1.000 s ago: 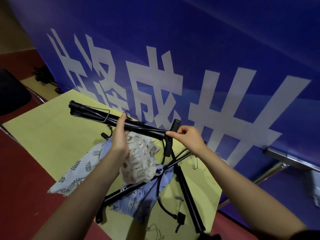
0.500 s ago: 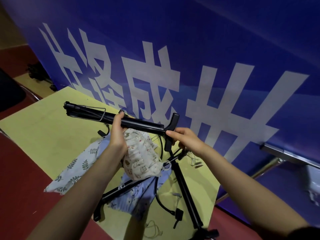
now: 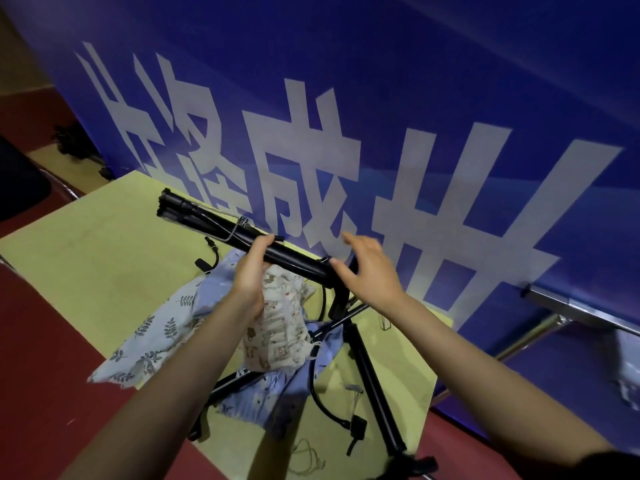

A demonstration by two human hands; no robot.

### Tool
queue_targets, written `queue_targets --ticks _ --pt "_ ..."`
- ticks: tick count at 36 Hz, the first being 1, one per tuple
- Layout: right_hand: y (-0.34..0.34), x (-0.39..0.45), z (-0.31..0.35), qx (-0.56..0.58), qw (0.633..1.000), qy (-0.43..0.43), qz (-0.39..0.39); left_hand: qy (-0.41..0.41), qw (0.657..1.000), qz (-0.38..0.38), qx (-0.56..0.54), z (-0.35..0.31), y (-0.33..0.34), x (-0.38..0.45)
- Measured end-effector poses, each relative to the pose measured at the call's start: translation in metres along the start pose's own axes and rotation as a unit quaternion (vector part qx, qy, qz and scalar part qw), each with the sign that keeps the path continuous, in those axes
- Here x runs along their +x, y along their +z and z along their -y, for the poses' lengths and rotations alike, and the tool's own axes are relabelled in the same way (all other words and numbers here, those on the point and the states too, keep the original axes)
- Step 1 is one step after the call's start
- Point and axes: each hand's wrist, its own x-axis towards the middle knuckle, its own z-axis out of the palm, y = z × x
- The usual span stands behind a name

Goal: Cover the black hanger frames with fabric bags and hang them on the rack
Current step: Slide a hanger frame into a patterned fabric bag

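Black folded hanger frame (image 3: 242,237), held over the worktop (image 3: 86,265), released at one end.
Left hand (image 3: 251,275) grips mid-bar; right hand (image 3: 367,271), at 3 o'clock, has let go, fingers spread; fabric bags (image 3: 280,320) beneath await fitting.

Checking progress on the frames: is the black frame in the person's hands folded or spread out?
Folded: the black frame is a tight bundle of parallel rods, gripped by the left hand.

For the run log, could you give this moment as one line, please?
left hand: grips folded frame | right hand: open by frame end | bags: on table
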Motion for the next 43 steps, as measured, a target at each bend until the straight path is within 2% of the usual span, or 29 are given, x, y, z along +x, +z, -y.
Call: queue_targets --ticks 2,6,8,12,14,16,18,20,24,25,27,30,33,35,39,40,41,43 --pt "0.001 0.002 0.007 0.001 0.997 -0.038 0.061 -0.008 1.0 -0.002 0.022 0.001 0.003 0.004" --pt "0.003 0.006 0.024 0.03 0.984 -0.04 0.172 -0.003 0.999 0.032 0.035 0.004 0.007 0.009" --pt "0.007 0.005 0.031 0.079 0.981 -0.034 0.177 -0.002 0.998 0.05 0.029 0.004 0.011 0.006" --pt "0.011 0.005 0.029 0.155 0.979 0.014 0.131 -0.047 0.995 0.09 -0.021 0.003 0.008 0.011" --pt "0.007 0.005 0.026 0.18 0.975 0.043 0.124 -0.035 0.995 0.091 0.034 0.003 0.003 0.016" --pt "0.003 0.003 0.021 0.214 0.964 0.07 0.14 0.016 0.984 0.093 0.151 0.004 -0.002 0.017" --pt "-0.001 -0.001 0.013 0.251 0.95 0.093 0.161 0.064 0.952 0.092 0.286 0.004 -0.004 0.017" --pt "-0.003 -0.007 0.002 0.3 0.931 0.117 0.175 0.098 0.89 0.125 0.428 0.005 -0.005 0.017" --pt "0.001 -0.024 -0.014 0.313 0.924 0.14 0.172 0.122 0.709 0.185 0.669 0.018 -0.013 0.026" --pt "0.004 -0.028 -0.016 0.313 0.923 0.146 0.168 0.114 0.684 0.191 0.694 0.021 -0.016 0.028" --pt "0.008 -0.035 -0.021 0.319 0.92 0.16 0.164 0.087 0.669 0.183 0.715 0.025 -0.021 0.033" --pt "0.009 -0.042 -0.027 0.323 0.916 0.164 0.17 0.089 0.683 0.154 0.708 0.024 -0.029 0.038" --pt "0.005 -0.045 -0.03 0.319 0.917 0.161 0.177 0.135 0.702 0.115 0.69 0.019 -0.036 0.042" --pt "0.004 -0.046 -0.032 0.303 0.924 0.15 0.182 0.166 0.72 0.09 0.667 0.016 -0.04 0.043" --pt "0.004 -0.046 -0.034 0.26 0.941 0.108 0.187 0.194 0.73 0.046 0.653 0.005 -0.047 0.045" --pt "0.004 -0.046 -0.035 0.247 0.946 0.097 0.189 0.191 0.758 0.033 0.623 0.001 -0.048 0.044" --pt "0.004 -0.047 -0.034 0.235 0.949 0.086 0.191 0.172 0.804 0.02 0.568 -0.001 -0.049 0.046" --pt "0.005 -0.047 -0.035 0.228 0.951 0.073 0.198 0.077 0.927 -0.001 0.368 -0.009 -0.05 0.042"
